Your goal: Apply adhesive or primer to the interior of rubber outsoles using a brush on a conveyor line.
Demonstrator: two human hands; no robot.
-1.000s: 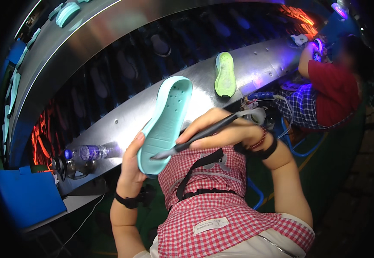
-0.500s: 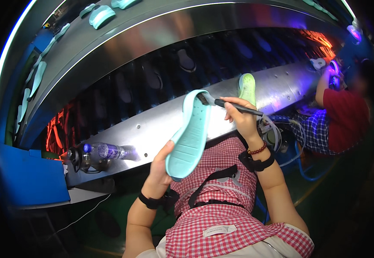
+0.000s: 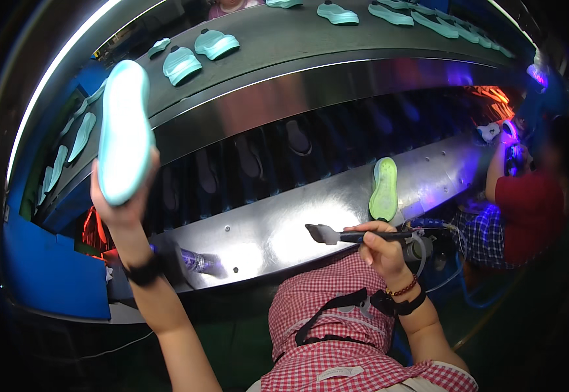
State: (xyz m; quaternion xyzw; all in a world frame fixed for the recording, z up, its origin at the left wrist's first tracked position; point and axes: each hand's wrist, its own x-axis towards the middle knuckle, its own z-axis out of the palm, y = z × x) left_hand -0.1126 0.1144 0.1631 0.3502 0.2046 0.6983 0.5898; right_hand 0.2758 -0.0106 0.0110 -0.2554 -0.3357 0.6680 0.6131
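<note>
My left hand (image 3: 126, 202) is raised at the left, gripping a light turquoise shoe sole (image 3: 125, 130) by its lower end. The smooth outer face of the sole shows, and most of my fingers are hidden behind it. In my right hand (image 3: 384, 247) is a brush (image 3: 363, 236) with a black handle, a pale ferrule and dark bristles pointing left over the metal ledge (image 3: 278, 235). A thin clear tube runs from the handle's end. Beyond that hand, a yellow-green shoe sole (image 3: 384, 189) lies on the ledge.
Turquoise soles (image 3: 216, 44) lie along the upper conveyor belt (image 3: 258, 55). Below it, darker soles (image 3: 299, 137) sit in a shadowed slot. Orange glowing heaters (image 3: 491, 95) show at both ends. A bottle (image 3: 199, 261) stands left, partly hidden by my forearm. A co-worker in red (image 3: 526, 163) sits right.
My left hand has carried the turquoise sole up and left toward the belt, turning its outer face into view. The brush has come away from the sole and sits lower.
</note>
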